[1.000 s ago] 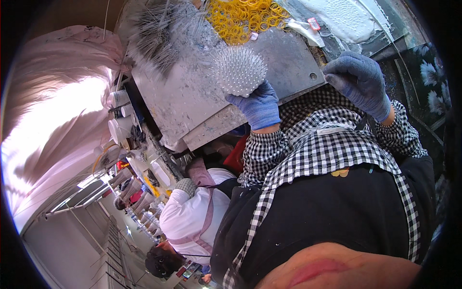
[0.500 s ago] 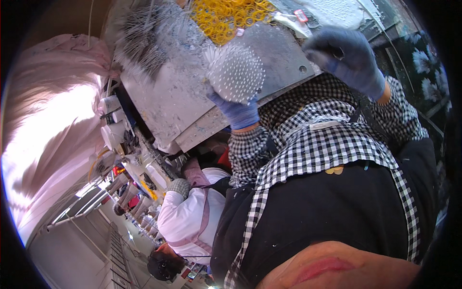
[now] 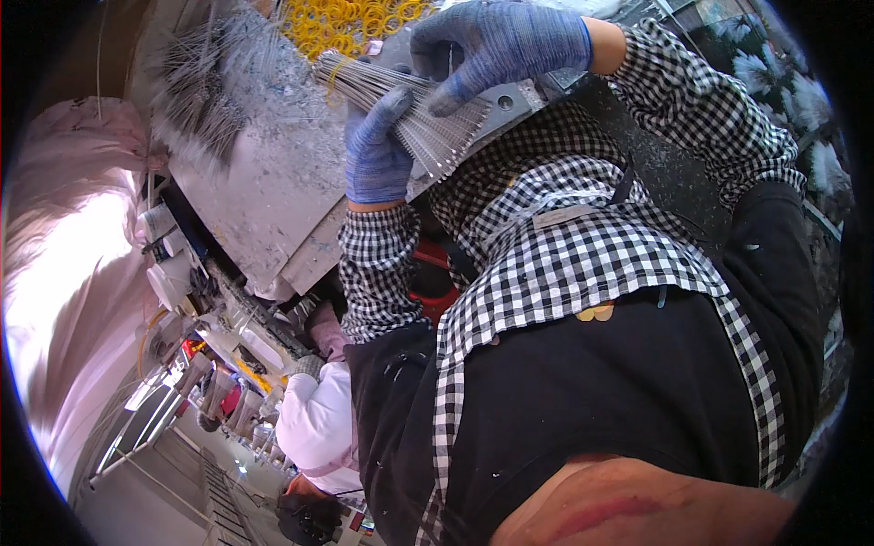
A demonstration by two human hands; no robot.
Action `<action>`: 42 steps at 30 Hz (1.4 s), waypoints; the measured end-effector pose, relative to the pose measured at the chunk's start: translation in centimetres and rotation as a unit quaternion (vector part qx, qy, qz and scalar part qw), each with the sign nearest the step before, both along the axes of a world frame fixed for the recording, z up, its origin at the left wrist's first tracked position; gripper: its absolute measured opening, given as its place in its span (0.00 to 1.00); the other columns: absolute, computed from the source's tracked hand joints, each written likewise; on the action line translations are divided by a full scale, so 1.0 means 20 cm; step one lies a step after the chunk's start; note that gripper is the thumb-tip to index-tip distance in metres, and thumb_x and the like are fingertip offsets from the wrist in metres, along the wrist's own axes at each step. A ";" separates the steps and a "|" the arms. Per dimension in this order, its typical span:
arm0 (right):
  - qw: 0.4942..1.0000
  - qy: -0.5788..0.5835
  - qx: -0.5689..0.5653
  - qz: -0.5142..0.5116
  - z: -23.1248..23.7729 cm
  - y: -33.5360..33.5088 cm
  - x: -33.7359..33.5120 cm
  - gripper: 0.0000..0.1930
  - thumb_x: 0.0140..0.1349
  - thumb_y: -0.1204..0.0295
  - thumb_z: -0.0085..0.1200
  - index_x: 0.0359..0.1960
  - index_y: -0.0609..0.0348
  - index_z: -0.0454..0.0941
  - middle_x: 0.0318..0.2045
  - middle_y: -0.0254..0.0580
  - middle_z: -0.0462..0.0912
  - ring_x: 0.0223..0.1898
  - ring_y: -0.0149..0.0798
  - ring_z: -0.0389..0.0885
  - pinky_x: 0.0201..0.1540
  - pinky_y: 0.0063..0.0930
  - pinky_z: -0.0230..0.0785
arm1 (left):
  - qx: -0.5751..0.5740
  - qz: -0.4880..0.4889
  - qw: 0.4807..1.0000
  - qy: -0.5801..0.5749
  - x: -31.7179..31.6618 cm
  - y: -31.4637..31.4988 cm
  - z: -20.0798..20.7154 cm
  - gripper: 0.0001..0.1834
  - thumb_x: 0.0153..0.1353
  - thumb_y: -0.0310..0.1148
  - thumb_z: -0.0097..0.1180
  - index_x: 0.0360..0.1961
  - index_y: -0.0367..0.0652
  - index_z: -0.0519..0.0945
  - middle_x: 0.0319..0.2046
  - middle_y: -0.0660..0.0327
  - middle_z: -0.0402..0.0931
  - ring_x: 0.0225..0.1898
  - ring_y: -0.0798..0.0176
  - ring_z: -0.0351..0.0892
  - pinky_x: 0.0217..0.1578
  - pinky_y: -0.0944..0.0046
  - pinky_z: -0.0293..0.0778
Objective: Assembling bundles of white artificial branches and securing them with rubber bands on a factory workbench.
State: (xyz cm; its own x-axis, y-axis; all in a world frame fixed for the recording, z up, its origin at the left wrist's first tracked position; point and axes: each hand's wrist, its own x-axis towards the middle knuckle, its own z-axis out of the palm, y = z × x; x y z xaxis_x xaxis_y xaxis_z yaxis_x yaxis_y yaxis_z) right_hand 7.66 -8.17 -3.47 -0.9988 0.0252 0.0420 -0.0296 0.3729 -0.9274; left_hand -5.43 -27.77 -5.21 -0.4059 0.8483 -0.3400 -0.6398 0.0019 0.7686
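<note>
A bundle of thin pale rods (image 3: 448, 138) lies slanted between my hands, fanned wider at its near right end. Its narrow far left end is wrapped by a yellow rubber band (image 3: 333, 78). My left hand (image 3: 375, 155), in a blue-grey knit glove, is closed around the bundle from below, thumb across the top. My right hand (image 3: 505, 50), gloved alike, curls over the bundle's far side with its thumb on the rods; its fingertips are partly hidden. Loose yellow rubber bands (image 3: 350, 23) are heaped beyond the bundle.
Many loose thin rods (image 3: 196, 91) are spread on the grey worktable (image 3: 241, 196) at the left. A pink cloth (image 3: 77, 155) hangs left of the table. A co-worker in white (image 3: 314, 423) sits at the lower left. White feathery shapes (image 3: 806, 109) show at the far right.
My left hand has turned the bundle from end-on to lying sideways, showing the rods' length and the yellow band. My right hand has come in from the right onto the bundle.
</note>
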 end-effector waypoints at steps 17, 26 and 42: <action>0.948 0.262 0.171 -0.059 -0.03 -0.04 0.14 0.10 0.53 0.72 0.60 0.38 0.52 0.80 0.40 0.42 0.78 0.47 0.47 0.76 0.47 0.37 0.72 | 0.039 -0.057 0.995 0.065 -0.06 0.16 0.00 0.26 0.51 0.19 0.57 0.55 0.40 0.71 0.42 0.56 0.80 0.41 0.57 0.83 0.45 0.59 0.83; 0.943 -0.011 0.310 -0.123 0.07 0.01 0.20 0.09 0.54 0.62 0.59 0.34 0.50 0.83 0.25 0.41 0.82 0.32 0.47 0.83 0.36 0.40 0.76 | 0.035 -0.055 0.983 0.173 -0.08 0.29 0.04 0.31 0.53 0.19 0.58 0.61 0.39 0.69 0.49 0.53 0.80 0.45 0.57 0.83 0.50 0.60 0.81; 0.954 0.106 0.158 -0.233 -0.03 0.35 0.33 0.10 0.55 0.70 0.63 0.37 0.58 0.83 0.28 0.42 0.84 0.29 0.33 0.82 0.35 0.29 0.77 | 0.056 -0.052 0.916 0.395 0.14 0.81 0.17 0.21 0.55 0.25 0.67 0.50 0.39 0.75 0.38 0.60 0.81 0.42 0.65 0.82 0.42 0.63 0.78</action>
